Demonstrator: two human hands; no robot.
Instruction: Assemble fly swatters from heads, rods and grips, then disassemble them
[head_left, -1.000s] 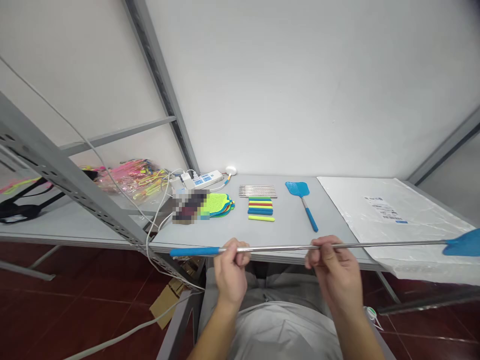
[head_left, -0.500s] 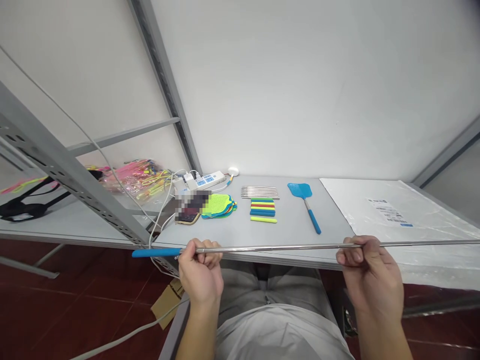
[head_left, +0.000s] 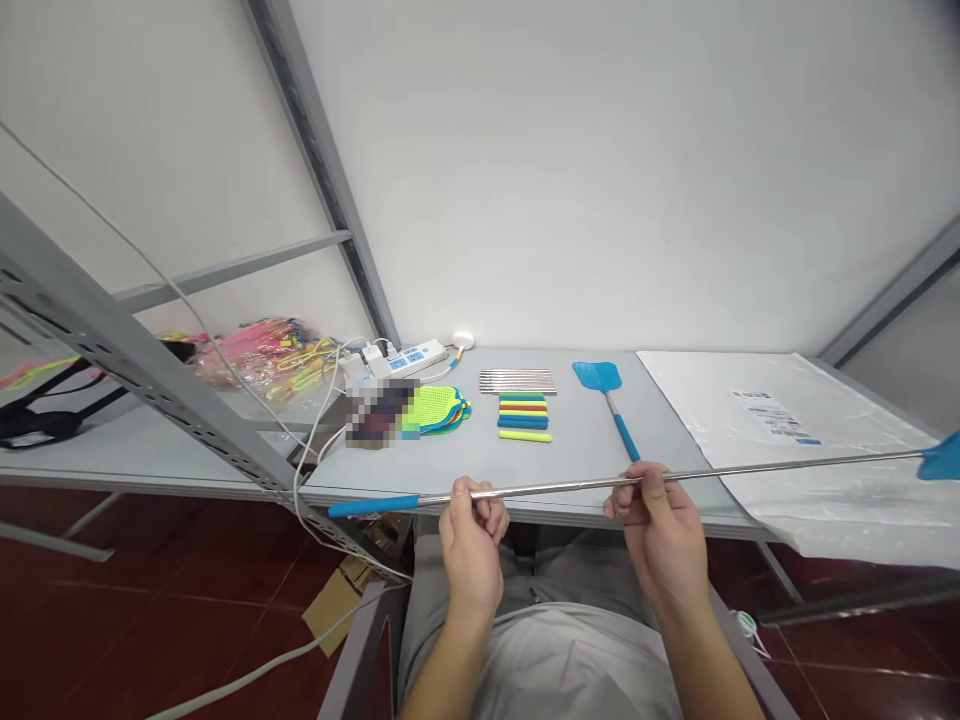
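A plain white wall (head_left: 570, 180) fills the far side, evenly lit. Against it stands a grey desk (head_left: 540, 466). On the left, a perforated grey metal post (head_left: 135, 355) and a far upright (head_left: 309, 120) are joined by a crossbar (head_left: 232, 269). Another grey bar (head_left: 892, 293) slants at right. Below lies a dark red tiled floor (head_left: 187, 625).

Left hand (head_left: 472, 560), right hand (head_left: 666, 545) both grip long blue swatter (head_left: 559, 487); short blue swatter (head_left: 611, 404) on table (head_left: 427, 463).
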